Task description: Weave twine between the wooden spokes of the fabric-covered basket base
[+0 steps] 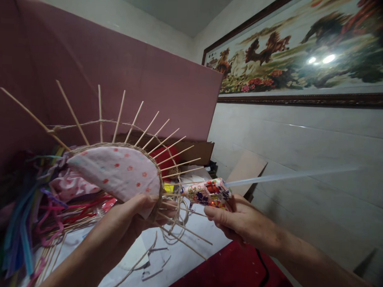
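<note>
A round, fabric-covered piece [117, 170] with small red flowers is gripped at its lower edge by my left hand [140, 213]. Twine borders its rim, and several thin wooden sticks [138, 121] fan outward from it. Loose twine [110, 121] runs across the sticks. My right hand [239, 219] is wrapped round a flower-patterned hot glue gun [208, 193], with a long clear glue stick [285, 176] out of its back end. The gun's tip points left, close to the sticks at the rim's right side; whether it touches them I cannot tell.
Colourful pipe cleaners [19, 233] and pink fabric [74, 183] lie at the left. Twine scraps [156, 271] rest on the white table surface [181, 261]. A red cloth [224, 274] is in front, with a dark cord [264, 269]. Behind stands a pink panel [150, 78].
</note>
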### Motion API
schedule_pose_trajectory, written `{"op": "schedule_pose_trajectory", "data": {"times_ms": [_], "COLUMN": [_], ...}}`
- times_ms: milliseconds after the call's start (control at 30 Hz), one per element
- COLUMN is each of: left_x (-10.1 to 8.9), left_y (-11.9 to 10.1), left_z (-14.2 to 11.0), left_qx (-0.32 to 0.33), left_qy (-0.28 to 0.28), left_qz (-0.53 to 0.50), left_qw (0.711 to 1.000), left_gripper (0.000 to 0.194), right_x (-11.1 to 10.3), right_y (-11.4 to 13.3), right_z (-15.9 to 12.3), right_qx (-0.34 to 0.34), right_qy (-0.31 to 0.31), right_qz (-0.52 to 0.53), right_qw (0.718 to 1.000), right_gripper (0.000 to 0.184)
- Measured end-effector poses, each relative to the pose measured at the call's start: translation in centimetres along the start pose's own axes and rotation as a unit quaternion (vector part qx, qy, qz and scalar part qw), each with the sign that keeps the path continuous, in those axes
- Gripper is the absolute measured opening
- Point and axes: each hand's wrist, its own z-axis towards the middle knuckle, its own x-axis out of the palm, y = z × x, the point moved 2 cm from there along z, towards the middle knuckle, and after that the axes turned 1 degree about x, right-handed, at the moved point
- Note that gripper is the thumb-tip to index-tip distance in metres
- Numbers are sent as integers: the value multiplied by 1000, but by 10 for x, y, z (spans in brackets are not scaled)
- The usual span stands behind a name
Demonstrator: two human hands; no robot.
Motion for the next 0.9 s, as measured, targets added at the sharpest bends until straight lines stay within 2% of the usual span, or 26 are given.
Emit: {"op": "schedule_pose_trajectory", "data": {"times_ms": [167, 300, 900], "left_x": [1, 1, 2], "left_y": [-1, -2, -3], "left_z": [1, 1, -1], "left_qx": [7, 10, 17], "left_qy": [21, 15, 33], "left_qz": [-3, -8, -6], "left_qw": [1000, 1000, 999], "left_gripper": [35, 35, 35], "right_x": [-1, -2, -1], "right_y": [2, 2, 2], "right_z": [-2, -3, -2], "right_qx": [8, 14, 16], "right_qy": [-8, -13, -8], "right_qz": [-20, -42, -13], "right_qw": [1000, 999, 1000], "right_gripper": [47, 50, 47]}}
